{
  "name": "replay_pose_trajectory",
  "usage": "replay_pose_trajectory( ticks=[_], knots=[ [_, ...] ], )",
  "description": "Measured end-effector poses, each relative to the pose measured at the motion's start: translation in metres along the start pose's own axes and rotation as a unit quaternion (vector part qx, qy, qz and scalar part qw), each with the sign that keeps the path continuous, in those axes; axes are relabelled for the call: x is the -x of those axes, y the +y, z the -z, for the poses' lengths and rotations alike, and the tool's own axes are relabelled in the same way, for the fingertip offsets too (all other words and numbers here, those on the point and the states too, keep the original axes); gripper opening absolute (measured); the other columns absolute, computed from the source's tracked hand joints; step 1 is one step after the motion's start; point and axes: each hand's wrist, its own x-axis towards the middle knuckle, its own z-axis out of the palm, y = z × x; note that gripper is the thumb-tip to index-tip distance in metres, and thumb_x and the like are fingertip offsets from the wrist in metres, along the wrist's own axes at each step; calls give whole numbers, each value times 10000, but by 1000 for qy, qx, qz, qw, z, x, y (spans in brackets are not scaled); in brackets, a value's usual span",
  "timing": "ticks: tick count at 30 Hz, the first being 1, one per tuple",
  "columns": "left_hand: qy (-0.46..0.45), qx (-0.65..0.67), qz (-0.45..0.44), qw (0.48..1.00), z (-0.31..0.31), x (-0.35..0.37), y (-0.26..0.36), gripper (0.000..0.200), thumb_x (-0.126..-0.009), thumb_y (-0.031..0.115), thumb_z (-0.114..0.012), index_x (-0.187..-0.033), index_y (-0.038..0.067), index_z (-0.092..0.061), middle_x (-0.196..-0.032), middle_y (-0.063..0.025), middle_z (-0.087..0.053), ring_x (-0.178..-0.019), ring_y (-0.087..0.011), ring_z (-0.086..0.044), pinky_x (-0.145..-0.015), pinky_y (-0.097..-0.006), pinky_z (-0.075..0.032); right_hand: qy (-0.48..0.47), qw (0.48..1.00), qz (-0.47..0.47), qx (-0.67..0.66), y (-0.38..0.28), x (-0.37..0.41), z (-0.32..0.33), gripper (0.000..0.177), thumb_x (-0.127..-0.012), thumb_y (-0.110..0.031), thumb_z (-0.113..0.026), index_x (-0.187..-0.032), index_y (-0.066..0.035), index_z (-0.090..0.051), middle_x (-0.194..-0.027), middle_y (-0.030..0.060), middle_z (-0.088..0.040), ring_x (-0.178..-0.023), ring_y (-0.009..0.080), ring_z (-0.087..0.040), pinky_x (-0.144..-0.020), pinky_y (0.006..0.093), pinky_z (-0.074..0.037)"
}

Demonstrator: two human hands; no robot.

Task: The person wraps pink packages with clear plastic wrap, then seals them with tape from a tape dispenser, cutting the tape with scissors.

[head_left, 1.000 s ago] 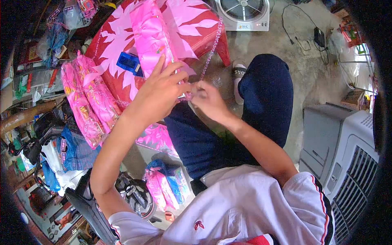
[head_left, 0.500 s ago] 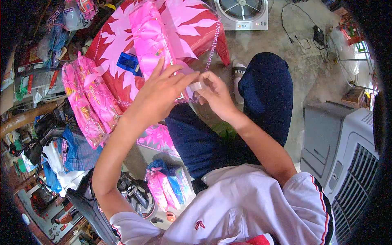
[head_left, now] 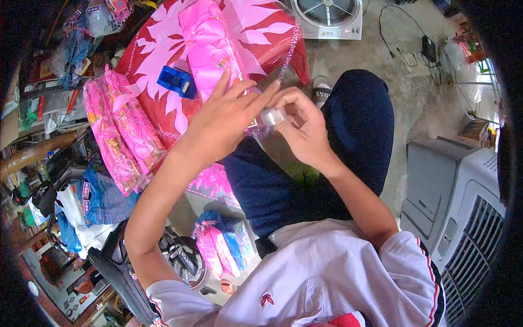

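Observation:
A long pink package (head_left: pixel 204 49) in clear wrapping lies across the red table (head_left: pixel 291 54) with its pink leaf pattern. My left hand (head_left: pixel 226 111) lies over the package's near end, fingers stretched out and spread, their tips reaching my right hand. My right hand (head_left: pixel 305 128) is curled around a roll of clear tape (head_left: pixel 272 116), just off that end of the package. A strip of clear film hangs below the roll. Left of the package sits a small blue plastic holder (head_left: pixel 177 82). The left thumb is hidden.
Two more pink wrapped packages (head_left: pixel 122 128) lie at the table's left edge. A box fan (head_left: pixel 327 19) stands beyond the table, a grey air cooler (head_left: pixel 447 191) at the right. A motorbike (head_left: pixel 180 259) and pink and blue packs (head_left: pixel 220 245) are at lower left; a cable adapter (head_left: pixel 429 49) lies on the floor.
My right hand has moved slightly right and turned, so the tape roll shows more fully. My left hand has shifted a little right, its fingers spread wider.

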Motion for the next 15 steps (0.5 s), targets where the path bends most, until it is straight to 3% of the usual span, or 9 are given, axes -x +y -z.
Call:
replay_pose_trajectory(
  ticks=[5, 8, 11, 15],
  knots=[
    [-7, -3, 17, 1000, 2, -3, 2, 1149, -656, 34, -820, -1621, 59, -196, -1317, -152, -617, -1287, -348, -523, -1252, -564, -203, -10, 994, 20, 104, -13, -6, -1, 180, -872, -2, -682, -1038, -23, -617, -908, 25, -624, -805, 87, -611, -693, 252, -500],
    [31, 27, 15, 999, -4, 0, -2, 962, -725, 54, -783, -1566, 14, -316, -1273, -163, -651, -1334, -330, -501, -1240, -557, -220, -19, 989, 27, 145, -23, -15, -4, 182, -845, -20, -706, -1017, -25, -647, -863, 25, -641, -736, 81, -613, -647, 257, -497],
    [118, 135, 11, 984, -8, -1, -1, 789, -735, 143, -834, -1441, 13, -508, -1322, -172, -642, -1365, -342, -498, -1241, -554, -225, -62, 986, 1, 155, -29, -26, 0, 202, -825, -13, -707, -1020, -26, -653, -879, 31, -660, -729, 63, -612, -633, 249, -494],
    [169, 225, 9, 960, -14, 4, -15, 423, -765, 185, -837, -1135, 25, -708, -1329, -168, -649, -1287, -352, -584, -1205, -540, -312, -68, 993, -48, 83, -32, -34, 10, 230, -808, 7, -709, -1030, -11, -652, -943, 23, -654, -810, 52, -611, -681, 221, -489]
  ],
)
